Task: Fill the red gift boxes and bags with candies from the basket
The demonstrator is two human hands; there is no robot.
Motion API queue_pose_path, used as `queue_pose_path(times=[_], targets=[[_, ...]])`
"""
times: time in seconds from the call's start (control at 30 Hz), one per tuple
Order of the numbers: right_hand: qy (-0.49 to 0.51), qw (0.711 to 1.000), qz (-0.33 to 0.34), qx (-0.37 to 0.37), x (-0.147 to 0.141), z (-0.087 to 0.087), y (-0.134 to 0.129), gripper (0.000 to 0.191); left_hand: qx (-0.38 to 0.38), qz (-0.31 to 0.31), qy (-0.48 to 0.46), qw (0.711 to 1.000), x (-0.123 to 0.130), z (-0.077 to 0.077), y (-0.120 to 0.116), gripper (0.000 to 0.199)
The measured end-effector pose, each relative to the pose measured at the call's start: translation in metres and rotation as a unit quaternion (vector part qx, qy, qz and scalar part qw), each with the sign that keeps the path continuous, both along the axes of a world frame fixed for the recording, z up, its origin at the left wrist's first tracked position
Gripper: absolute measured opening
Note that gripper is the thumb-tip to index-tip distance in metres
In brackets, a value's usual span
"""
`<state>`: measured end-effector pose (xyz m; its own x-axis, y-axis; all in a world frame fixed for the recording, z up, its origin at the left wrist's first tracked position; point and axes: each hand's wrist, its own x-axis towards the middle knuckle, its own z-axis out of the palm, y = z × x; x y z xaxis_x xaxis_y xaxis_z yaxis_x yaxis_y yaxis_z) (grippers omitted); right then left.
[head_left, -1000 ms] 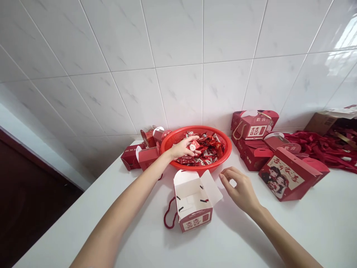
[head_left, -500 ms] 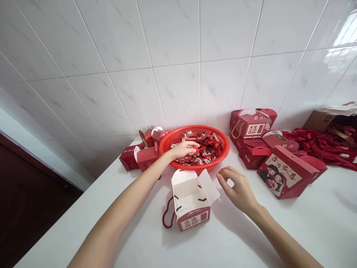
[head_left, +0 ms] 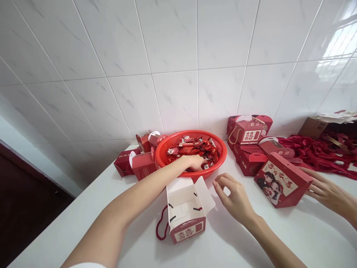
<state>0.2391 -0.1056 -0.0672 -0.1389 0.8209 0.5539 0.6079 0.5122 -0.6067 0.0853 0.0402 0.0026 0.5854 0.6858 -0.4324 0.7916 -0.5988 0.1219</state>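
Observation:
My left hand (head_left: 196,162) reaches into the red plastic basket (head_left: 160,149), its fingertips sunk among the wrapped sweets (head_left: 187,150) and hidden. An upright red and white gift box (head_left: 186,208) stands in front of the basket, lid up and white inside, with a dark red cord handle at its left. Its bottom and inner walls show, with several cord ends poking through. Just right of the box's raised flap, my right hand (head_left: 232,195) hovers with thumb and index tip brought together in a loose ring; no object shows between them.
Red gift boxes (head_left: 143,163) sit left of the basket; more boxes (head_left: 248,149) are stacked at its right. Another person's hand (head_left: 325,190) touches a box with a cartoon couple (head_left: 283,180). Behind lie red ribbons (head_left: 309,152) and a cardboard box (head_left: 314,126). A tiled wall (head_left: 175,96) closes the back.
My left hand has moved right and deeper into the sweets. Another person's hand has come in from the right to the couple box. My right hand is much as before.

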Motion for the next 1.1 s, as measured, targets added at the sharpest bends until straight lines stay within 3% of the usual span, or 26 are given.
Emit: queue_pose_path(times=[0.1,0.23,0.4,0.53,0.7,0.87,0.97,1.1], targets=[[0.002,1.000,0.002,-0.001,-0.001,0.000,0.000,0.035,0.008,-0.018,-0.015,1.000,-0.001,-0.005,-0.002,0.072],[0.000,1.000,0.005,-0.004,-0.002,0.000,0.000,0.036,-0.022,-0.052,-0.040,0.998,-0.007,-0.005,-0.002,0.060],[0.000,1.000,0.002,0.001,-0.001,0.000,0.001,0.036,-0.050,-0.017,-0.024,0.998,-0.012,0.002,-0.005,0.044],[0.001,1.000,-0.004,0.005,0.000,0.001,0.002,0.036,-0.060,0.001,-0.046,0.997,-0.022,0.005,-0.004,0.052],[-0.001,1.000,-0.001,0.006,-0.001,-0.001,0.002,0.034,-0.065,0.031,-0.185,0.980,-0.045,0.002,-0.001,0.061],[-0.004,1.000,0.000,-0.005,0.000,-0.003,0.003,0.036,-0.032,0.060,-0.365,0.928,-0.064,-0.006,-0.001,0.064],[-0.007,1.000,0.000,-0.002,0.000,-0.003,0.003,0.037,0.000,0.070,-0.403,0.913,-0.068,-0.010,-0.002,0.063],[0.002,1.000,0.004,-0.005,-0.001,-0.003,0.004,0.038,0.034,0.054,-0.401,0.914,-0.065,-0.008,-0.008,0.063]])
